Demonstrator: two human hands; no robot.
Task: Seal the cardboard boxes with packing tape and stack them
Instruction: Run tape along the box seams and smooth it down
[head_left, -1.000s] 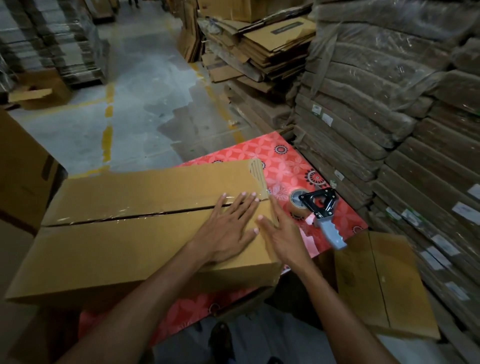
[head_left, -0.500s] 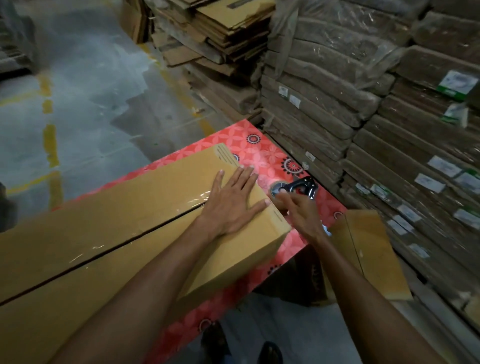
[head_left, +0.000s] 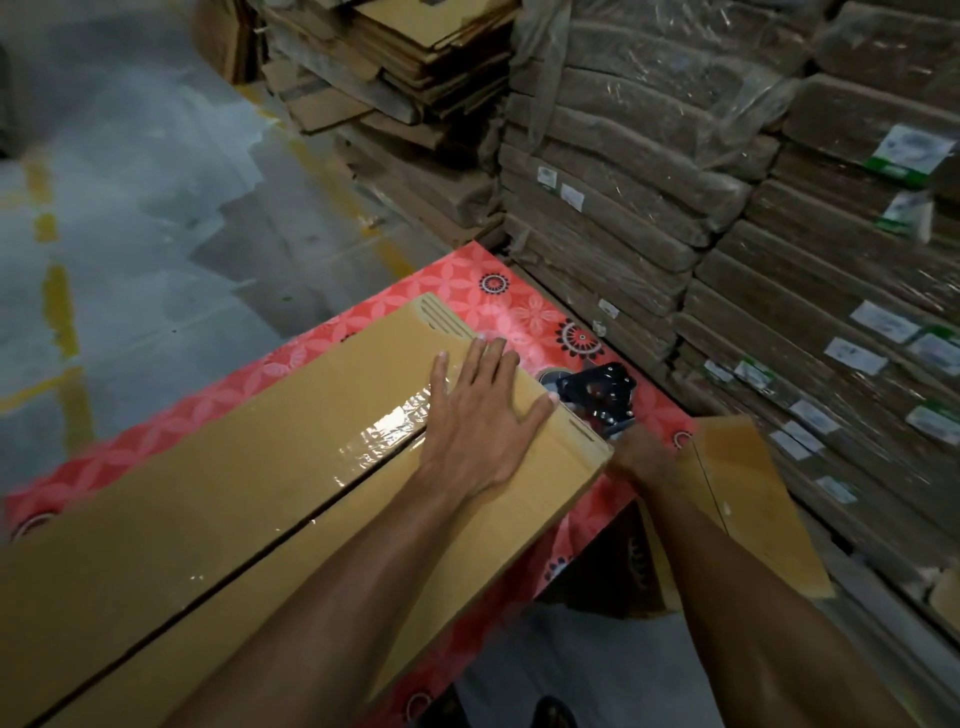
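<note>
Dim grey concrete floor (head_left: 156, 218) with yellow lines (head_left: 61, 306); plastic-wrapped bundles (head_left: 649, 182) of flat cardboard stacked beside the red patterned surface's (head_left: 524, 307) right edge.

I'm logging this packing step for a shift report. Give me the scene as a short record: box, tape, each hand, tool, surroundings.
box: long, cardboard, lying on the red patterned table
tape: clear, shiny, laid over the box's top seam
left hand: flat on the box top near its right end, fingers straight
right hand: blurred, just past the box's end; hold unclear
tape dispenser: black, on the table by the right hand
surroundings: flat cardboard sheet beside the table; wrapped cardboard stacks behind
</note>
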